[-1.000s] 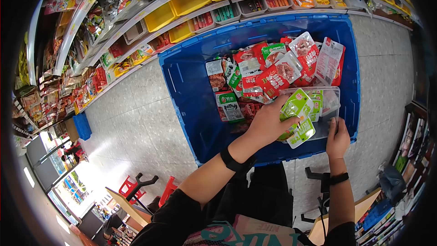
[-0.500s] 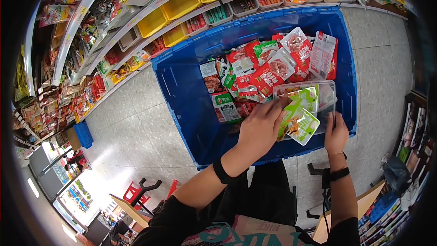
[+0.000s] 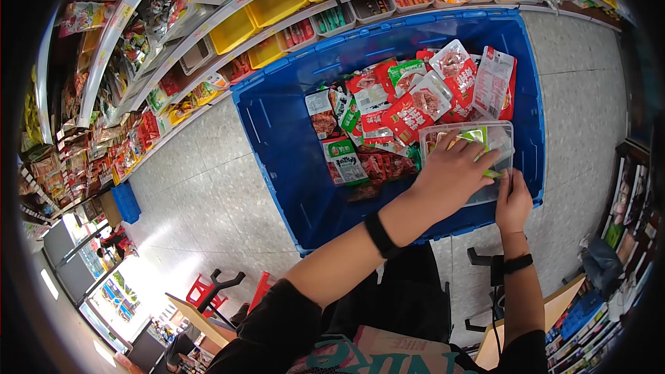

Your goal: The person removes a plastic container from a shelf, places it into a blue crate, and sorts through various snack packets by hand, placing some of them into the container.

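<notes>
My left hand [image 3: 454, 174] lies flat, fingers spread, on green snack packets [image 3: 478, 138] inside a clear plastic box [image 3: 501, 133]. The box rests at the near right of a big blue crate [image 3: 291, 145]. My right hand [image 3: 513, 201] grips the near right edge of the clear box. Several red and green snack packets [image 3: 409, 107] are piled in the crate beyond the box. Most of the green packets are hidden under my left hand.
The crate stands on a grey tiled floor [image 3: 208, 187]. Store shelves with yellow bins [image 3: 277, 0] and packaged goods run along the far side and the left. A small blue box [image 3: 126, 202] sits on the floor at left. Racks of goods stand at the lower right.
My left hand, which held green packets above the box's near edge, has pushed them down into the clear box and now presses flat on them. My right hand stays on the box.
</notes>
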